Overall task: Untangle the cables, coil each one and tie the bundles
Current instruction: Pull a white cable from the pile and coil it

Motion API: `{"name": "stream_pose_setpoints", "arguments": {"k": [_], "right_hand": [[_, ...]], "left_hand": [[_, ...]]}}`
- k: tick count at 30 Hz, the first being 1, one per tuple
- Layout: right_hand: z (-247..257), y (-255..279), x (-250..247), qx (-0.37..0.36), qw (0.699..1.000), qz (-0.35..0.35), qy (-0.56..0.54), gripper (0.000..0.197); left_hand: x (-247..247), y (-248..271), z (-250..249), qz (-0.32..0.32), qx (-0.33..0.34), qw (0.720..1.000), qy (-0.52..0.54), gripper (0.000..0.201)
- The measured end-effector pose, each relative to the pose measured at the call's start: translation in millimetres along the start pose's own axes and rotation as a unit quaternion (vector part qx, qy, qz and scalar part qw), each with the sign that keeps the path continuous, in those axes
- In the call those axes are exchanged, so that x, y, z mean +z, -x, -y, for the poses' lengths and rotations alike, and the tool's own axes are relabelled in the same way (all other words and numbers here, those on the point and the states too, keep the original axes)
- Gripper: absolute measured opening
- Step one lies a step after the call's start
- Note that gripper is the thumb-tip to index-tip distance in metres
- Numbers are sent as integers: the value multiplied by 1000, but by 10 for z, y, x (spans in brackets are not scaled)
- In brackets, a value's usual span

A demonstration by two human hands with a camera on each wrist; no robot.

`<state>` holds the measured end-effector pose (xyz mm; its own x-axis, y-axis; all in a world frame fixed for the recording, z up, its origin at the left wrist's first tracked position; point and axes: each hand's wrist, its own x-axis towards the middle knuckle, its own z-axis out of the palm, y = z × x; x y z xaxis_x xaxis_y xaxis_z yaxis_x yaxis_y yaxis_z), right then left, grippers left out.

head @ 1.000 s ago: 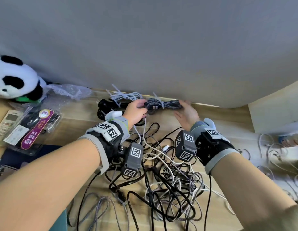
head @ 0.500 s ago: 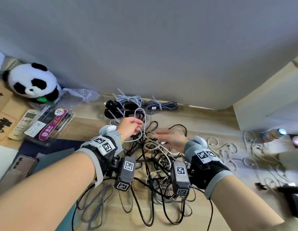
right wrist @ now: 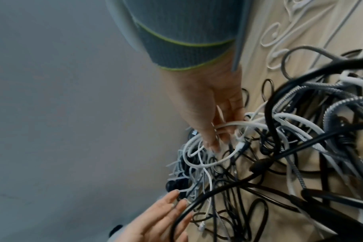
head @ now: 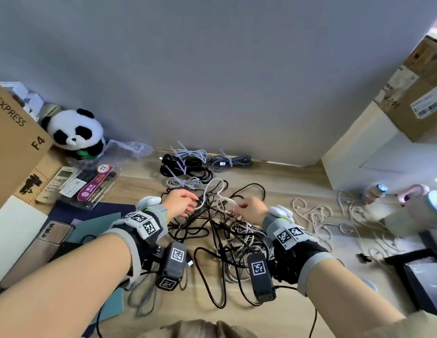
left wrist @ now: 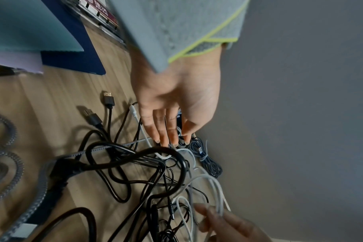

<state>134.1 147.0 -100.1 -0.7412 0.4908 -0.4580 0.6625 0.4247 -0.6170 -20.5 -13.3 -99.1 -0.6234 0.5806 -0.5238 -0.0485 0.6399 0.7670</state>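
A tangle of black, white and braided grey cables (head: 220, 230) lies on the wooden floor between my hands. My left hand (head: 188, 203) hovers over its left side with straight fingers (left wrist: 166, 135), holding nothing. My right hand (head: 239, 209) is at the tangle's top right, thumb and fingers pinching a loop of white cable (right wrist: 238, 124). Tied bundles lie by the wall: a pale grey one (head: 192, 153), a dark grey one (head: 232, 162), a black one (head: 185, 169) and a white one (head: 182, 182).
A plush panda (head: 74, 132), a cardboard box (head: 15, 142), a packaged item (head: 90, 189) and a phone (head: 54, 232) sit at left. Loose white ties (head: 317, 215), a bottle (head: 373, 192), a white cabinet (head: 373, 154) and a black mesh tray (head: 422, 272) are at right.
Both hands left the dark grey bundle at the wall and drew back to the tangle. My right hand has taken a white cable loop. The head view rose and widened.
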Motion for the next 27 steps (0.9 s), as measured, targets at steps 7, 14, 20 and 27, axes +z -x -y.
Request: {"name": "stream_pose_setpoints", "arguments": {"k": [7, 14, 20, 27], "right_hand": [[482, 403, -404, -126, 982, -31, -140, 29], [1026, 844, -856, -246, 927, -87, -268, 25], [1314, 1100, -1087, -312, 890, -106, -315, 25], [1629, 1388, -1357, -383, 820, -132, -405, 26]], "left_hand": [[-22, 82, -201, -16, 43, 999, 1, 38], [-15, 216, -418, 43, 106, 992, -52, 66], [-22, 259, -485, -136, 162, 977, -34, 47], [-146, 366, -551, -68, 161, 976, -128, 23]]}}
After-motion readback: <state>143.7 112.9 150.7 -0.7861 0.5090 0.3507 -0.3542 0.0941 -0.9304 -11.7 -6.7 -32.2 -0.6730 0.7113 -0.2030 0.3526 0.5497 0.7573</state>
